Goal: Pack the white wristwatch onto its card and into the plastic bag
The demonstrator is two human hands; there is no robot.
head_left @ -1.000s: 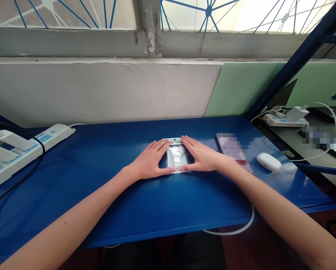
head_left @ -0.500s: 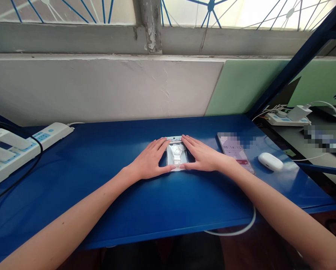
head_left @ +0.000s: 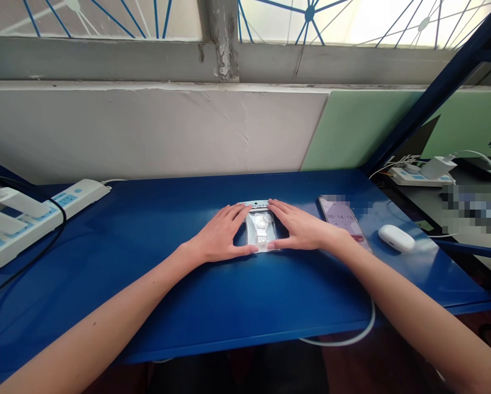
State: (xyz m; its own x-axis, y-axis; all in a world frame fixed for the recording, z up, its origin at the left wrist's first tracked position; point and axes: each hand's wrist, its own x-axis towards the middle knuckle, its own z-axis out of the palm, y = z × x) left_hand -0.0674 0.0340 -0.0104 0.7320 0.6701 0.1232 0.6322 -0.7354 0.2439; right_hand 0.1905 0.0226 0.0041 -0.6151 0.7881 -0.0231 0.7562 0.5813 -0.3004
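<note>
A small clear plastic packet [head_left: 262,230] with a printed header strip lies flat on the blue desk [head_left: 212,306], around the middle. Inside it is a whitish item with a round top and a narrower lower part; its kind is too small to tell. My left hand [head_left: 220,234] rests along the packet's left edge, fingers stretched out and thumb at the lower corner. Along the right edge lies my right hand [head_left: 300,227], open in the same way, its thumb near the lower right corner. Both hands touch the packet's sides without gripping it.
A phone [head_left: 344,219] showing a timer lies right of my right hand, beside a white earbud case [head_left: 396,238]. On the left is a white power strip [head_left: 79,197] with plugs and a black cable [head_left: 52,241]. A white cable [head_left: 366,331] loops at the front edge.
The view has shifted very slightly. Both hands stay at the packet's sides, with almost no movement, and the packet lies in the same place.
</note>
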